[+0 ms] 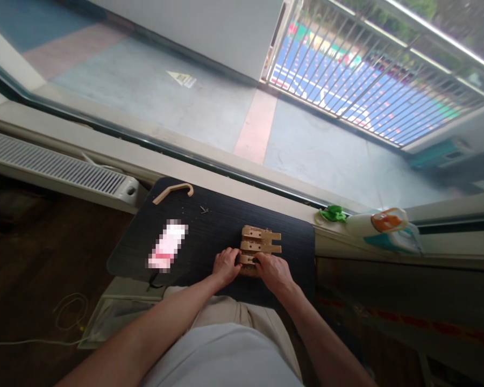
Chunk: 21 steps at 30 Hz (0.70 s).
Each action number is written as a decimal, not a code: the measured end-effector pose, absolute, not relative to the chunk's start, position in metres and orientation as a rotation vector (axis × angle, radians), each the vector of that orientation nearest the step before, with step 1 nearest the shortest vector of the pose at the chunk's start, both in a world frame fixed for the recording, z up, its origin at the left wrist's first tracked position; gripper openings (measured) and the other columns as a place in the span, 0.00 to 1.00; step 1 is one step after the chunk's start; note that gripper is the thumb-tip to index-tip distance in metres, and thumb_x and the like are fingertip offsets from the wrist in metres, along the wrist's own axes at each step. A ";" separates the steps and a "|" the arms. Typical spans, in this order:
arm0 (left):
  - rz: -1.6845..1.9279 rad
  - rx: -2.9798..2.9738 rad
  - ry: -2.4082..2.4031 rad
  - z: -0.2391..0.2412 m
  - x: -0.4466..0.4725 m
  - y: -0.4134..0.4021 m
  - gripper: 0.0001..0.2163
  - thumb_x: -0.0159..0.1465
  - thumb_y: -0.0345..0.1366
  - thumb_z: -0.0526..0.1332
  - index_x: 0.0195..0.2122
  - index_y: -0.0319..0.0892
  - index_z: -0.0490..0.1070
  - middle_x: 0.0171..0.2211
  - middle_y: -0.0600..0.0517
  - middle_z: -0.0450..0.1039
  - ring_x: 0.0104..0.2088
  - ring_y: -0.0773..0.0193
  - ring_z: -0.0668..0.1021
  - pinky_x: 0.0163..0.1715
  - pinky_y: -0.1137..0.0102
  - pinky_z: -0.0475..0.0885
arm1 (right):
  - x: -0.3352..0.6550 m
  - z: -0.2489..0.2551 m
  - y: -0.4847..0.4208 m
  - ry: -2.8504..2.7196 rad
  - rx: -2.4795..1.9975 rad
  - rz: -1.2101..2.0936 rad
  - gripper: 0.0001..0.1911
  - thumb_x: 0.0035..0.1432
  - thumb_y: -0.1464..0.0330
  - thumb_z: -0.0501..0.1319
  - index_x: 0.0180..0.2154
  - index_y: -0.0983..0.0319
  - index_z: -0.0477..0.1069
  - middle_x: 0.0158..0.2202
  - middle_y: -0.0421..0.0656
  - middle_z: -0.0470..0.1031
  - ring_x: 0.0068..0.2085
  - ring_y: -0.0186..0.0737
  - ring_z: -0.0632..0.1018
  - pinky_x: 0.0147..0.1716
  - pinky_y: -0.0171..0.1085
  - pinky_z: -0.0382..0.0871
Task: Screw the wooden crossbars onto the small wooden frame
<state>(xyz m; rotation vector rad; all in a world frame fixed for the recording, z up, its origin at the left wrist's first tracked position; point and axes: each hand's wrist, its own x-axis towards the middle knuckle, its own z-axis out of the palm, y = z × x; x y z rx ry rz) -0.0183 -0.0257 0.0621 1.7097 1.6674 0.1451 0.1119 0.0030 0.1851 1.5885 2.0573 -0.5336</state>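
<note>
A small wooden piece [248, 235] lies on the dark tabletop [210, 236] in front of me. It is made of three light strips with dark holes, set side by side over a rough brown base. My left hand [226, 265] is closed at the left end of the nearest wooden strip [247, 259], its fingertips against it. From the other side, my right hand [276, 272] grips the right part of that same strip with bent fingers. The two farther strips stick out to the right, free of both hands. My fingers partly hide the base.
A hooked wooden piece [173, 191] and small scraps [204, 209] lie at the back left of the table. A blurred-out phone-like rectangle [168, 246] is nearer. Beyond are the window sill with a green crumpled item [334, 214] and white bottle [361, 224], and a radiator [64, 164].
</note>
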 end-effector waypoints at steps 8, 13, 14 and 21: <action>0.093 1.961 1.570 0.091 -0.018 -0.027 0.17 0.55 0.32 0.57 0.46 0.48 0.61 0.40 0.50 0.65 0.44 0.60 0.67 0.43 0.65 0.58 | 0.118 0.188 0.006 2.183 1.522 -0.512 0.11 0.55 0.66 0.51 0.40 0.57 0.68 0.36 0.42 0.76 0.39 0.39 0.75 0.35 0.34 0.62; 0.019 2.033 1.619 0.100 -0.014 -0.028 0.18 0.56 0.30 0.55 0.48 0.48 0.60 0.39 0.49 0.67 0.44 0.58 0.68 0.43 0.64 0.58 | 0.124 0.184 0.005 2.287 1.401 -0.534 0.12 0.56 0.69 0.49 0.36 0.58 0.71 0.35 0.42 0.76 0.38 0.38 0.75 0.36 0.33 0.62; 0.004 2.030 1.637 0.101 -0.014 -0.028 0.18 0.56 0.31 0.55 0.48 0.48 0.60 0.39 0.49 0.67 0.44 0.58 0.68 0.43 0.64 0.58 | 0.125 0.183 0.006 2.308 1.382 -0.529 0.12 0.57 0.69 0.49 0.36 0.58 0.71 0.35 0.43 0.76 0.38 0.38 0.75 0.36 0.33 0.62; -0.079 2.018 1.737 0.108 -0.003 -0.030 0.16 0.56 0.31 0.55 0.47 0.50 0.62 0.39 0.50 0.69 0.44 0.58 0.70 0.43 0.63 0.59 | 0.128 0.183 0.014 2.410 1.322 -0.451 0.13 0.57 0.68 0.49 0.34 0.62 0.72 0.35 0.47 0.76 0.37 0.40 0.76 0.35 0.34 0.64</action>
